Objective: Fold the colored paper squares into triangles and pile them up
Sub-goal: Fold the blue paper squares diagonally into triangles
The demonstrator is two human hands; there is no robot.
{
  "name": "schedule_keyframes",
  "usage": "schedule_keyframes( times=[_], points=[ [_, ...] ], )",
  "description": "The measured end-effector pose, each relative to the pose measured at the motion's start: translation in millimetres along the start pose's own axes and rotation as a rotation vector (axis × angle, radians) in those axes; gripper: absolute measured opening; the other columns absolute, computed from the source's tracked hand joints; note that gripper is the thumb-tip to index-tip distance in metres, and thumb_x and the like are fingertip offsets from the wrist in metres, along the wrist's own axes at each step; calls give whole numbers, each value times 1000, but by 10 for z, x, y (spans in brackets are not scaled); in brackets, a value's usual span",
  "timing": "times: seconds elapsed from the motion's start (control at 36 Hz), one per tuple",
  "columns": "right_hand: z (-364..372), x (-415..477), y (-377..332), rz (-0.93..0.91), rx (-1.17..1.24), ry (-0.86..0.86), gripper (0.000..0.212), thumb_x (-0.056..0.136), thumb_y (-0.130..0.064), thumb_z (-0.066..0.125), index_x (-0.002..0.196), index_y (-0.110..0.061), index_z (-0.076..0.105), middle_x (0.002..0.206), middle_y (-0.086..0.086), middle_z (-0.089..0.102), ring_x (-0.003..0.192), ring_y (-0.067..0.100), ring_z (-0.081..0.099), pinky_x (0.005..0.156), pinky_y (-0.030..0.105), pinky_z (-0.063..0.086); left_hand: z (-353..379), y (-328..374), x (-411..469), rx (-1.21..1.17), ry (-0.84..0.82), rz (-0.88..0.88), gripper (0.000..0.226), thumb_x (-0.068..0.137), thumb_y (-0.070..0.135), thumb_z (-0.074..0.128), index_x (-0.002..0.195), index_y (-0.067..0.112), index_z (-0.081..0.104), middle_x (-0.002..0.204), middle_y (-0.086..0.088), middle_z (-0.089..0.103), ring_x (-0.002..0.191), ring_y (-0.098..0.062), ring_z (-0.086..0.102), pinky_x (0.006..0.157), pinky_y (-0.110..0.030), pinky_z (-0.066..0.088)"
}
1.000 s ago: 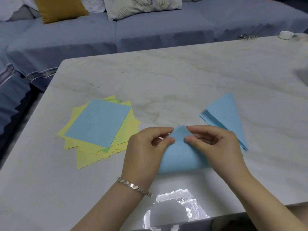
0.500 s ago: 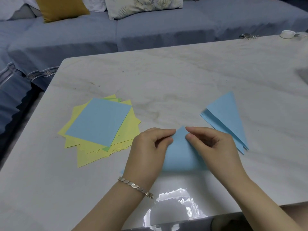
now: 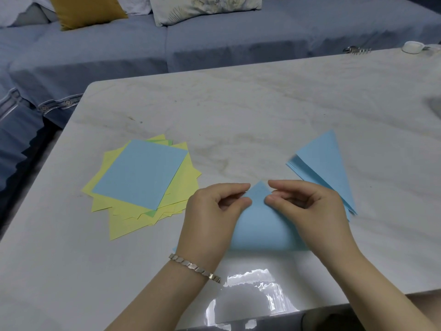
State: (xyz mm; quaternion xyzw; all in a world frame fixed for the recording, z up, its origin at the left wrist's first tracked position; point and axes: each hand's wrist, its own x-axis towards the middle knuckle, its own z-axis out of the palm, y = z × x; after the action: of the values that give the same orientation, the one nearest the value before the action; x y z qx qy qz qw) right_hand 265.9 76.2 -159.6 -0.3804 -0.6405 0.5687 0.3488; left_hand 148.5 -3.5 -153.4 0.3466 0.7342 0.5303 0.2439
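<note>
A light blue paper sheet (image 3: 260, 225) lies bent over on itself on the marble table (image 3: 238, 111), its two corners meeting in a point at the top. My left hand (image 3: 212, 216) pinches that point from the left and my right hand (image 3: 307, 206) pinches it from the right. The fold along the near edge still looks rounded. A pile of blue folded triangles (image 3: 324, 168) lies just right of my right hand. To the left sits a fanned stack of flat squares (image 3: 140, 177), blue on top, yellow and a little green beneath.
A grey-blue sofa (image 3: 214, 44) with a mustard cushion (image 3: 86, 10) and a patterned cushion runs behind the table. A hair clip (image 3: 356, 50) and a small white roll (image 3: 412, 47) sit at the far right edge. The table's near edge is close under my wrists.
Both hands and the bent blue sheet stay in nearly the same place. The fingertips have shifted slightly at the matched corners, and the paper's top point shows a little more between them.
</note>
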Motion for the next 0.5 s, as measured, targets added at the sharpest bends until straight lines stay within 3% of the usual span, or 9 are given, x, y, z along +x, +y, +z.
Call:
schedule_keyframes(
  times=[0.19, 0.5],
  points=[
    [8, 5, -9, 15, 5, -9, 29, 69, 5, 75, 75, -23, 70, 61, -14, 68, 57, -4, 61, 58, 4, 43, -23, 8, -5, -17, -5, -25, 30, 73, 3, 73, 73, 32, 69, 59, 27, 62, 61, 12, 59, 60, 0, 39],
    [13, -7, -8, -1, -29, -7, 27, 70, 0, 75, 70, -26, 70, 64, -18, 69, 60, -5, 62, 59, 3, 43, -43, -9, -1, 8, -25, 25, 24, 75, 4, 71, 79, 28, 70, 72, 20, 64, 68, 13, 58, 65, -1, 39]
  ],
)
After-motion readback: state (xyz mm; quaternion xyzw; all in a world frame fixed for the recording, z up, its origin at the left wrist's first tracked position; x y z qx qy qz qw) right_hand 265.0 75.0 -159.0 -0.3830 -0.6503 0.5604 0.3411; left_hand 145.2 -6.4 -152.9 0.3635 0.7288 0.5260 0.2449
